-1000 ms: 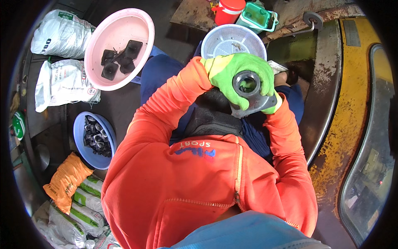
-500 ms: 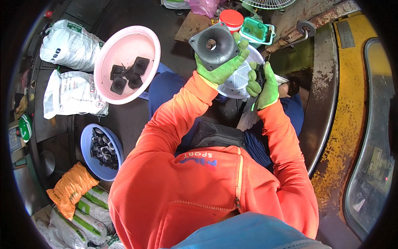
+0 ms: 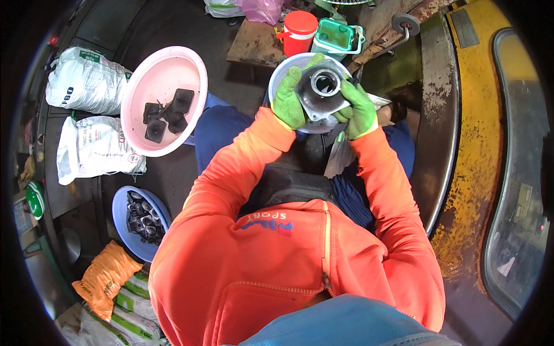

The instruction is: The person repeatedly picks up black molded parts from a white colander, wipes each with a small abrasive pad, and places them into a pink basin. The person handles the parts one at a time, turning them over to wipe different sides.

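Observation:
A black horn-shaped part with a square flange (image 3: 310,106) is held between my two green-gloved hands, its round neck opening facing up. My left hand (image 3: 288,102) grips its left side, thumb up along the edge. Fingers of my right hand (image 3: 359,108) close on its right side near the neck. Whether the right hand has anything else in it is hidden. Below the part lies a white mesh basket (image 3: 278,70), largely covered by the hands. Several similar black horn parts (image 3: 182,100) rest in the pink basin (image 3: 133,86) to the left.
A blue basin (image 3: 120,214) of small dark parts stands lower left. White sacks (image 3: 92,81) and an orange bag (image 3: 107,278) line the left. Beyond the basket are a red-lidded container (image 3: 300,36) and a green-and-white box (image 3: 336,34). A rusty yellow panel (image 3: 470,173) borders the right.
The horn part has turned over, from its wide mouth facing up to its neck. My right hand, earlier apart with a small dark thing, has come to the part.

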Motion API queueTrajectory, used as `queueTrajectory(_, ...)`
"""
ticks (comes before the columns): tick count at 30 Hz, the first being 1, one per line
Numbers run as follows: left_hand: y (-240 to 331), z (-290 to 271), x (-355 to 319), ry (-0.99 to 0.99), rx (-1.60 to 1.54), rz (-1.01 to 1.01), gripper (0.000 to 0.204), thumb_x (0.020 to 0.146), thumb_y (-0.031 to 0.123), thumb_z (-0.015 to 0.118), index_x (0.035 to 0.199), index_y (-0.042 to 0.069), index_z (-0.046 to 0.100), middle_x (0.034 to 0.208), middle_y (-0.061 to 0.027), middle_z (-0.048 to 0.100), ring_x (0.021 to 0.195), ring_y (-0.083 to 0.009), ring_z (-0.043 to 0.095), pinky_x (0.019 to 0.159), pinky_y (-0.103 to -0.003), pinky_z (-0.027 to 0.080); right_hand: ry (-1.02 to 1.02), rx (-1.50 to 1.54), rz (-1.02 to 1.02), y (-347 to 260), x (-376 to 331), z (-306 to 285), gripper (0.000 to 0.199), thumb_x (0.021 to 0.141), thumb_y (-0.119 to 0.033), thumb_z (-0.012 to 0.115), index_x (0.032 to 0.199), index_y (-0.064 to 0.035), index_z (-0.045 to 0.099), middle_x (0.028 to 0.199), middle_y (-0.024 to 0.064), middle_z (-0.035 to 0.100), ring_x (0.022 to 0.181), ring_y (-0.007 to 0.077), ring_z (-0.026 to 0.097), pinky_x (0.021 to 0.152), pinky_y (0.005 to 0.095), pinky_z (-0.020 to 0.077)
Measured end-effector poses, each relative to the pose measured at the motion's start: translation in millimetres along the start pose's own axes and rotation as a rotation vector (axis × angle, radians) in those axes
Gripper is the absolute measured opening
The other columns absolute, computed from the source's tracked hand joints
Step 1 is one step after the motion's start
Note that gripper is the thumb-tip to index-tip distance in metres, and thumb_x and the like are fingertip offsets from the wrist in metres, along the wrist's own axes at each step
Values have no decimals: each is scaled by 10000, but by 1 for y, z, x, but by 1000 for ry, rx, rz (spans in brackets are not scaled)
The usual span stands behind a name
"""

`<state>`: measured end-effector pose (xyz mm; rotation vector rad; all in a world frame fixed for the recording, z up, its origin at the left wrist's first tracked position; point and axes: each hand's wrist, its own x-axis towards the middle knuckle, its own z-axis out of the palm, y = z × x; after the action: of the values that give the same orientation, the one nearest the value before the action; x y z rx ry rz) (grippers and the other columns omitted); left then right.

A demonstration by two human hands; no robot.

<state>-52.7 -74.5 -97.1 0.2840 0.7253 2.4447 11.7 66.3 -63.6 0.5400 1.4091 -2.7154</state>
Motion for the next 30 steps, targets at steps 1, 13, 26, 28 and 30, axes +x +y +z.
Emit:
queueTrajectory(1,-2,0,-1,46,-210,-70,841,756,681,621,1335,80,512,1327,-162,522,1201,-335,519,1033,-497,420,61,-19,4,5,3,0,323,929,-208,603,1230,-104,556,705,-60,533,435,33,351,398,191,231)
queueTrajectory(13,28,-30,7,17,-338,-322,501,900,351,509,1311,65,515,1155,-242,612,1024,-444,608,855,-682,463,-154,-1025,-659,-5,1,-30,261,954,-102,536,1198,-35,602,964,55,626,746,106,575,685,247,480)
queueTrajectory(26,39,-17,4,40,-227,-374,456,810,134,546,1229,-48,545,970,-211,662,823,-321,671,786,-435,563,-244,-1434,-738,-12,-8,-16,275,918,-149,580,1175,-68,633,1076,123,679,966,288,663,809,356,529)
queueTrajectory(28,39,-17,3,30,-182,-329,514,793,145,535,1268,-50,509,1010,-218,651,872,-330,656,830,-436,545,-237,-1413,-726,-9,-6,-16,278,928,-170,570,1186,-85,630,1077,112,678,968,296,659,799,362,531)
queueTrajectory(30,39,-17,1,23,-93,-275,613,783,190,522,1339,-56,441,1088,-229,630,973,-337,627,897,-437,513,-229,-1348,-676,-5,-4,-17,275,938,-180,561,1185,-81,630,1101,122,670,993,299,652,819,359,524)
